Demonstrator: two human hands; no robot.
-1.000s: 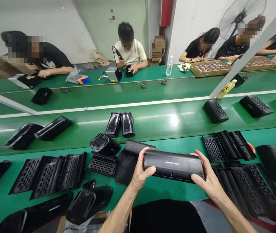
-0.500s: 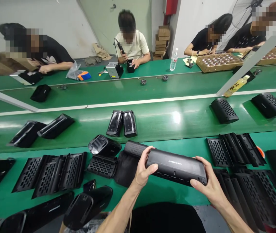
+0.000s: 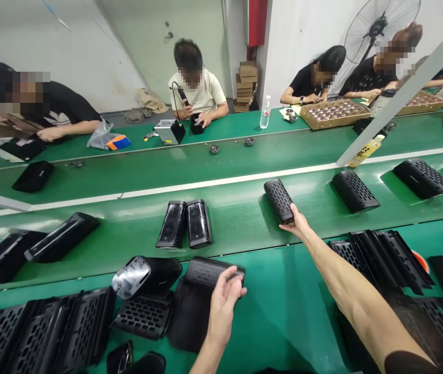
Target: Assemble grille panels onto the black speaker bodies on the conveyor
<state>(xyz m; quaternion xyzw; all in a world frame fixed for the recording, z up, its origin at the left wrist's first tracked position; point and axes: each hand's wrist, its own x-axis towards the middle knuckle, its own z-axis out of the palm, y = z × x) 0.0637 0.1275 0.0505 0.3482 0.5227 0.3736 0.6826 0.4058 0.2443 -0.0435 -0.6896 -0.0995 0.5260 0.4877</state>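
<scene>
My right hand (image 3: 295, 223) reaches out over the green conveyor belt and grips the near end of a black speaker housing (image 3: 278, 200), its slotted grille side facing up. My left hand (image 3: 226, 293) is open with loosely bent fingers and holds nothing. It hovers at the right end of a black slotted cover (image 3: 206, 270), with a flat dark piece (image 3: 186, 317) below that cover. Beside these lie a black housing with a shiny end (image 3: 149, 275) and a perforated grille panel (image 3: 145, 314).
Two housings with glossy faces (image 3: 184, 223) stand on the belt, and more housings (image 3: 356, 189) lie to the right. Grille panels (image 3: 50, 327) line the bench on both sides. A slanted metal post (image 3: 396, 98) crosses at right. Several people (image 3: 196, 88) work opposite.
The housing, held in both hands before, is now in my right hand alone, farther out over the belt. My left hand has let go. The view has shifted.
</scene>
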